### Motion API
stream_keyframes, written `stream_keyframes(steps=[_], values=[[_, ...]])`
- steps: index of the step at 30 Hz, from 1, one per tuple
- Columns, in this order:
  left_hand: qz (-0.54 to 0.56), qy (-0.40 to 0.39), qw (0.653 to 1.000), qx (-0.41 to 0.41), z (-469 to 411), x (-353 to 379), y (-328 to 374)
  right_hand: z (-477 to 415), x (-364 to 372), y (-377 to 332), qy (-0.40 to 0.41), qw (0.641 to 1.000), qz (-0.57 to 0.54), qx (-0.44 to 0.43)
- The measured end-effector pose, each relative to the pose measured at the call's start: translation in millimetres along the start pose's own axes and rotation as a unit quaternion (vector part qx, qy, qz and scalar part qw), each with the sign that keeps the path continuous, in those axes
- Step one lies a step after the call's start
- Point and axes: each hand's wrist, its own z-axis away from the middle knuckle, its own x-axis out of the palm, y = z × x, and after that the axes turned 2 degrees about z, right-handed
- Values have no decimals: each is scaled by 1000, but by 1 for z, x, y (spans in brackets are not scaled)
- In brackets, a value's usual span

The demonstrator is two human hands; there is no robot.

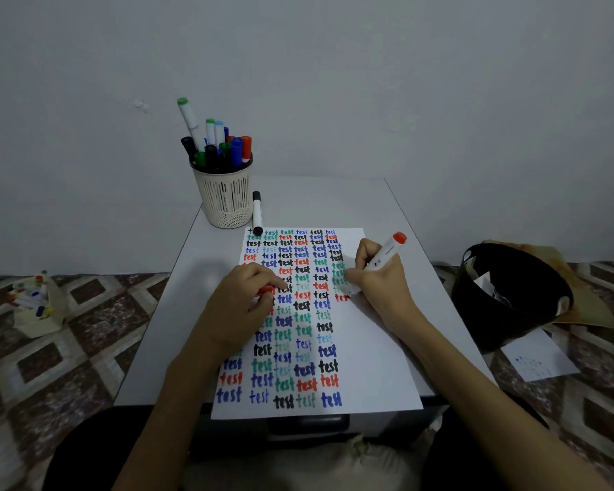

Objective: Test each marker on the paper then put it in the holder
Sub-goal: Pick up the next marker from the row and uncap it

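A white sheet of paper (366,352) covered with columns of the word "test" in several colours lies on the small grey table (163,334). My right hand (380,278) grips a white marker with a red end (390,248), its tip down on the paper by a fresh red mark in the right-hand column. My left hand (243,303) rests on the paper and holds a red cap (265,290) in its fingers. The cream mesh holder (226,196) at the table's far left corner is full of markers. A black-capped white marker (257,213) lies beside the holder.
A black bin (511,295) with scraps stands on the patterned floor to the right, beside a loose sheet (539,356). On the floor at the left sits a small box of markers (36,303). A grey wall rises behind the table.
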Motion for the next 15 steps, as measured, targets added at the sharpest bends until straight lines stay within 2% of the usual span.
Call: stream_keyframes(steps=[5,9,15], values=[[-2,1,1000,-1,0,1,-1,-2,-1,3,2,999,-38,-4],[-2,2,1000,1,-1,1,-2,-1,-1,3,-13,1000,-3,-16],[-1,1,1000,-2,0,1,-1,-2,-3,1,-33,999,-37,15]])
